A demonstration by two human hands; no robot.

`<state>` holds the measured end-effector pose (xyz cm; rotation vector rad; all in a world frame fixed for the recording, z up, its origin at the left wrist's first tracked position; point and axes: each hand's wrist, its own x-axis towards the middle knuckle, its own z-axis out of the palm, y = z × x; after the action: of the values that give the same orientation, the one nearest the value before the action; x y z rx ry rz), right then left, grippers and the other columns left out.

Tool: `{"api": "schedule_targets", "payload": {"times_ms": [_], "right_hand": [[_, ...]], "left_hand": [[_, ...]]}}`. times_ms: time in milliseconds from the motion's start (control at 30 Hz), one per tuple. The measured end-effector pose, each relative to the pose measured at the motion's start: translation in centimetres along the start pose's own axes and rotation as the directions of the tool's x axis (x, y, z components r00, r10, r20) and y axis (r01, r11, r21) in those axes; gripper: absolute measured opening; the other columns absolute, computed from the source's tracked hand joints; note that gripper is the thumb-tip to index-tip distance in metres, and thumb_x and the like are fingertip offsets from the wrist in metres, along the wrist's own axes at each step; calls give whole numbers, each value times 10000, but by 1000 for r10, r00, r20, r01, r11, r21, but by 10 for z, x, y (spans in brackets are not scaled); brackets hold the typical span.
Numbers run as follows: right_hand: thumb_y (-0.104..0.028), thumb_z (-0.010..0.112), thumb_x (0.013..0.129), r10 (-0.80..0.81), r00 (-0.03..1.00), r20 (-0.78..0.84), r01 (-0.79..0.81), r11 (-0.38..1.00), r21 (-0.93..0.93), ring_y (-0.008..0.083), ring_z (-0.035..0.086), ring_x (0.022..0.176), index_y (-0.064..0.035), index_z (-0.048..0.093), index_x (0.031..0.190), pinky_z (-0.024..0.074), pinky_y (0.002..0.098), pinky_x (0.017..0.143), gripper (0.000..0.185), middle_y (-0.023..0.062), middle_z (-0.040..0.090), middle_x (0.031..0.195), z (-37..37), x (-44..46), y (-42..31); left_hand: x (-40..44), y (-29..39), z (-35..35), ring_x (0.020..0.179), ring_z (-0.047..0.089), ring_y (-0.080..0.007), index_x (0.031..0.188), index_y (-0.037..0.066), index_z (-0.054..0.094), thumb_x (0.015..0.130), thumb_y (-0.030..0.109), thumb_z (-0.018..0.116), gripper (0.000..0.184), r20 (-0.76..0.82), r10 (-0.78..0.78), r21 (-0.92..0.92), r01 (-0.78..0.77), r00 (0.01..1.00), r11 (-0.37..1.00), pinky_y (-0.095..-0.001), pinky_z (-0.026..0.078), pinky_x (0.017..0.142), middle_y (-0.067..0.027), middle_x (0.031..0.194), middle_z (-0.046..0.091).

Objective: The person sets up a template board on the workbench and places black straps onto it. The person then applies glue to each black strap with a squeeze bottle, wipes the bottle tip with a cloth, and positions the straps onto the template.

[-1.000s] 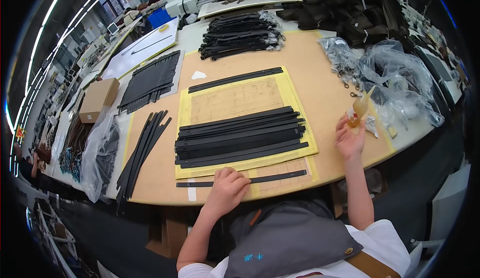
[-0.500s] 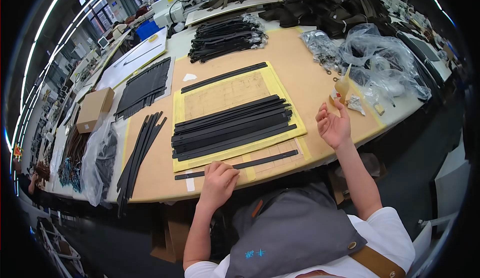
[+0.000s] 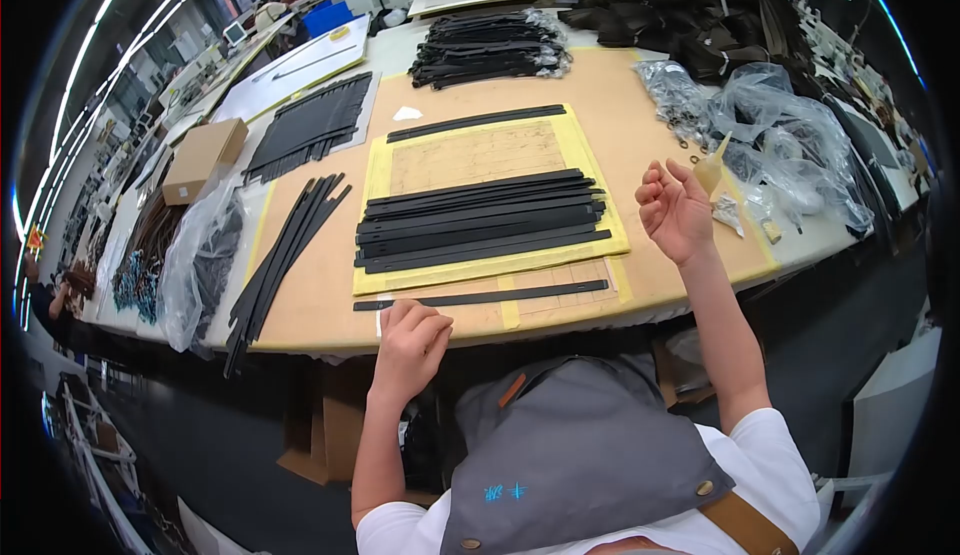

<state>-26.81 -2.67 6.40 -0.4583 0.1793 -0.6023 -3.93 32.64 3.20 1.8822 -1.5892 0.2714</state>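
Observation:
My left hand is at the table's front edge, by the left end of a single black strap lying crosswise. Its fingers are curled and pressed together; whatever they may hold is hidden. My right hand is raised over the right side, palm turned up, fingers loosely bent and apart, with nothing visible in it. Just behind its fingertips stands a glue bottle with a pointed nozzle, partly covered by the hand. Several black straps lie side by side on a yellow-edged board, with more at its far edge.
Loose black straps lie left of the board, near a cardboard box and plastic wrap. Bundled black straps lie at the back. Clear plastic bags, metal rings and crumpled paper are at the right.
The head view has shifted. My left hand has slid left towards the strap's end and nearer the table edge. My right hand now covers more of the bottle.

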Motion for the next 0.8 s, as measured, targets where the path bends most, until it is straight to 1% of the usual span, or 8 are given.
{"api": "schedule_targets", "payload": {"times_ms": [67,267,333,433,533,633,700,800], "right_hand": [[-230,619,966,3,999,32,-1,996,-88,120,640,807,-90,640,1011,540,220,610,149,-6,665,912,9,-3,4],[-164,592,985,7,998,60,-4,999,-49,134,629,804,-49,637,1047,545,235,624,138,29,662,945,-10,13,-4],[-166,579,996,8,999,44,0,986,-169,138,624,829,-40,632,1092,554,242,642,167,34,653,966,-14,14,-6],[-189,565,1010,-45,992,119,96,880,-465,111,533,879,-43,577,1182,477,209,667,226,12,579,1013,6,4,-2],[-180,529,1019,-77,958,275,241,735,-634,115,491,886,-49,532,1126,428,224,665,169,28,507,976,38,-6,-2],[-157,560,983,-42,903,427,325,716,-617,120,486,846,-60,528,1013,420,238,674,106,24,501,927,61,-21,-21],[-191,608,950,-73,708,703,597,593,-540,101,539,787,-76,578,1016,405,228,641,136,0,571,911,84,-44,-25],[-312,698,894,-81,199,977,910,384,-154,2,650,694,-189,700,1019,408,173,608,175,-115,733,930,138,-75,-4]], "left_hand": [[-7,-2,0,912,596,-240,874,64,690,794,47,738,95,-6,-49,-2,49,999,999,-372,412,831,-30,862,650],[-30,-19,-13,931,592,-266,872,56,689,797,38,732,89,-41,-158,31,160,987,987,-381,422,840,-54,856,644],[-42,-31,-27,929,598,-288,868,45,680,795,37,729,88,-86,-199,92,207,976,974,-392,430,847,-78,845,639],[-64,-50,-65,882,619,-305,848,30,675,783,15,723,83,-213,-253,194,294,944,936,-403,440,837,-96,833,657],[-81,-55,-112,867,627,-271,845,66,697,790,44,741,74,-447,-277,317,440,851,840,-378,432,804,-76,856,684],[-100,-53,-149,909,639,-225,922,52,734,819,51,760,107,-604,-290,318,558,742,767,-335,486,846,-67,878,692],[-105,-48,-163,900,635,-194,939,51,740,825,32,757,117,-656,-281,294,580,700,759,-306,497,828,-57,889,691],[-98,-37,-173,898,634,-173,944,41,741,829,-9,745,125,-694,-191,286,509,694,812,-280,503,814,-54,909,698]]}}
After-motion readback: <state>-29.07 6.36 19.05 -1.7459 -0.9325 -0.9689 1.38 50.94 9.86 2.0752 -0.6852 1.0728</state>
